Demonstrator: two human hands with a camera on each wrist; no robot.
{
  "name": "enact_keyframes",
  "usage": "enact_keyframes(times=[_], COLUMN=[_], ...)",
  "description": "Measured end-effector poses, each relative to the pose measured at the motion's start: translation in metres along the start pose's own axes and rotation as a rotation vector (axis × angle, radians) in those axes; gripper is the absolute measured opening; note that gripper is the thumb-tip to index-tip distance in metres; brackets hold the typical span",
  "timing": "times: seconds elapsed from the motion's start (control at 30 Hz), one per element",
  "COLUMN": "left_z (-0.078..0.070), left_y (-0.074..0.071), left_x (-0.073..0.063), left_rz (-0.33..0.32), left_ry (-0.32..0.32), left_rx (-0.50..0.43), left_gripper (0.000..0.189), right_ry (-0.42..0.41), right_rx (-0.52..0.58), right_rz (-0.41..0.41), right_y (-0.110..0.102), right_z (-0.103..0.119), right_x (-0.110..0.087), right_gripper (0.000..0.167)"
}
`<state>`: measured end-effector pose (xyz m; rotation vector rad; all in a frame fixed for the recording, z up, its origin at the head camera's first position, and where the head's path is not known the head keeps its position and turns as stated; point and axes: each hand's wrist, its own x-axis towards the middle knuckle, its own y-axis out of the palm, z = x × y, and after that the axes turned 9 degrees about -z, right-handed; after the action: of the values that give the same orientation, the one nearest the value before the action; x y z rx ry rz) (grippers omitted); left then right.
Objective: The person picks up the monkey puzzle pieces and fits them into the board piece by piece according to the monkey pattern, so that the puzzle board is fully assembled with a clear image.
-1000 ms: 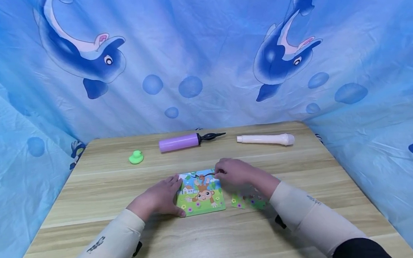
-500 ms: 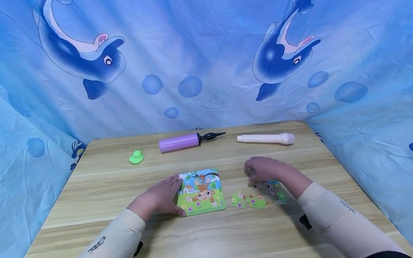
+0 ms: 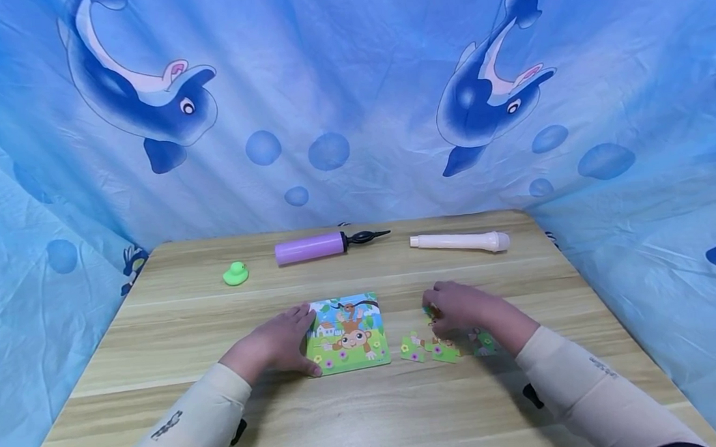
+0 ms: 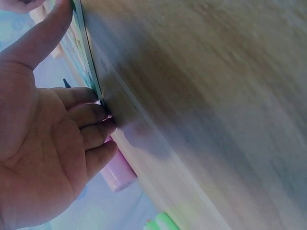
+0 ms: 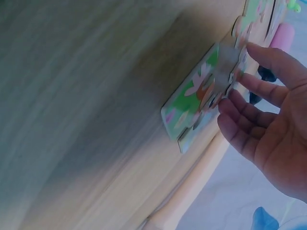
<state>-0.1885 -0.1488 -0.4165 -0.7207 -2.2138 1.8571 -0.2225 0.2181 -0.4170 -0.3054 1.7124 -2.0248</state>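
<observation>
A square monkey picture puzzle (image 3: pixel 349 337) lies flat in the middle of the table. My left hand (image 3: pixel 282 341) spans its left side, fingertips and thumb resting along the edge; the left wrist view shows the fingers (image 4: pixel 91 127) fairly straight against that edge. To the right are loose jigsaw pieces, among them a green one with a flower (image 3: pixel 411 348) and another with a purple flower (image 3: pixel 446 351). My right hand (image 3: pixel 462 309) pinches a colourful piece at its fingertips, partly hidden by the fingers. Below it in the right wrist view lies a green piece (image 5: pixel 192 98).
Along the back of the table (image 3: pixel 358 422) lie a purple balloon pump (image 3: pixel 310 248) with a black nozzle and a pale toy microphone (image 3: pixel 460 242). A green rubber duck (image 3: pixel 235 274) sits at the back left. A blue dolphin-print curtain (image 3: pixel 355 80) hangs behind.
My right hand has moved from the puzzle's upper right corner out to the loose pieces, then slightly nearer to me, shifting a piece there. My left hand has stayed at the puzzle's left edge.
</observation>
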Motion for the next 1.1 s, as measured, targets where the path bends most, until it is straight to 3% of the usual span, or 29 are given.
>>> enact_keyframes(times=[0.27, 0.8, 1.1], left_z=[0.000, -0.002, -0.001], left_y=[0.002, 0.003, 0.003], left_x=[0.001, -0.001, -0.001], left_rz=[0.003, -0.006, -0.001], left_ry=[-0.002, -0.003, -0.010], left_rx=[0.007, -0.009, -0.006], left_gripper=[0.116, 0.115, 0.115], right_ry=[0.026, -0.070, -0.138], right_rx=[0.016, 0.122, 0.197], right_rz=[-0.008, -0.055, -0.030], right_y=[0.004, -0.001, -0.002], right_z=[0.006, 0.021, 0.058], right_x=[0.010, 0.038, 0.057], right_gripper=[0.030, 0.011, 0.022])
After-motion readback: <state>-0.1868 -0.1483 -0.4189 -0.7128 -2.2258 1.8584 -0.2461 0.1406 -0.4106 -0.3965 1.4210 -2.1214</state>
